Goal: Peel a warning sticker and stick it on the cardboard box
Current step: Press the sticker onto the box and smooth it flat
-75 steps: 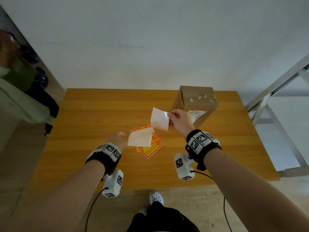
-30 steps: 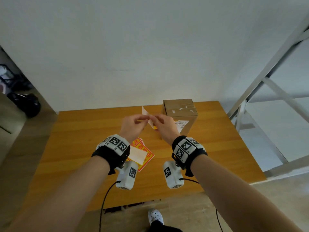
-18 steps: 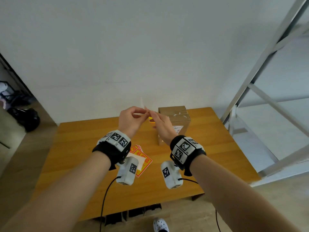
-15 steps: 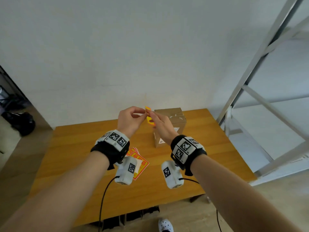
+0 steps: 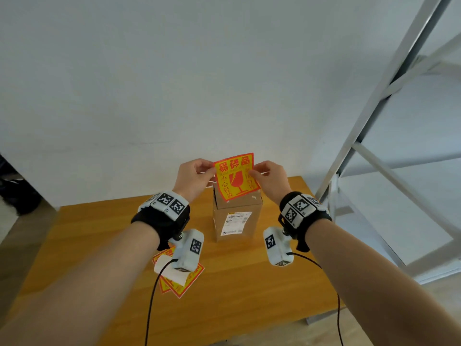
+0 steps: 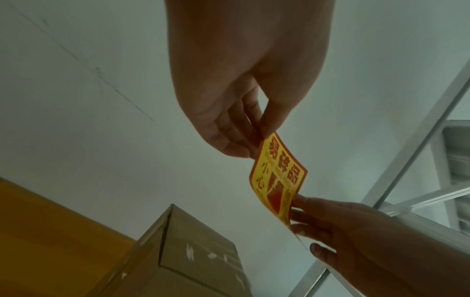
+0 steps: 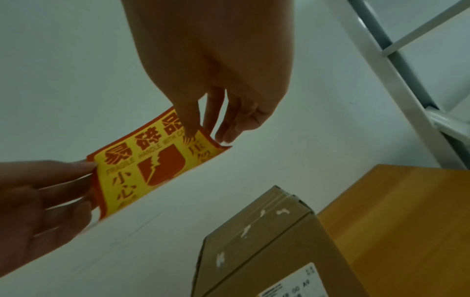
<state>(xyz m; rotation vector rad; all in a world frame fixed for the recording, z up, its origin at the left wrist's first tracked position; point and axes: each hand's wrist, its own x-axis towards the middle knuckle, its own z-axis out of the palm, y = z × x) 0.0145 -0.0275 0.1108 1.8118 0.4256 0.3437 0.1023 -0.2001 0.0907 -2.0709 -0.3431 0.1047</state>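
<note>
A red-and-yellow warning sticker (image 5: 234, 178) is stretched flat in the air, printed side facing me, just above the upright cardboard box (image 5: 237, 216). My left hand (image 5: 212, 172) pinches its left edge and my right hand (image 5: 252, 172) pinches its right edge. In the left wrist view the left hand's thumb and fingers (image 6: 244, 140) clamp the sticker (image 6: 277, 178) over the box (image 6: 193, 261). The right wrist view shows the right hand's fingertips (image 7: 193, 128) on the sticker (image 7: 152, 160), slightly curled, with the box top (image 7: 267, 231) below. The sticker does not touch the box.
The box stands near the back of a wooden table (image 5: 249, 283) against a white wall. A small pile of spare stickers (image 5: 182, 283) with a white backing sheet (image 5: 167, 268) lies front left. A grey metal frame (image 5: 374, 121) rises at the right.
Both hands have spread apart and turned the sticker from edge-on to flat, printed side toward me, in front of the box top. The white backing sheet was laid on the pile earlier.
</note>
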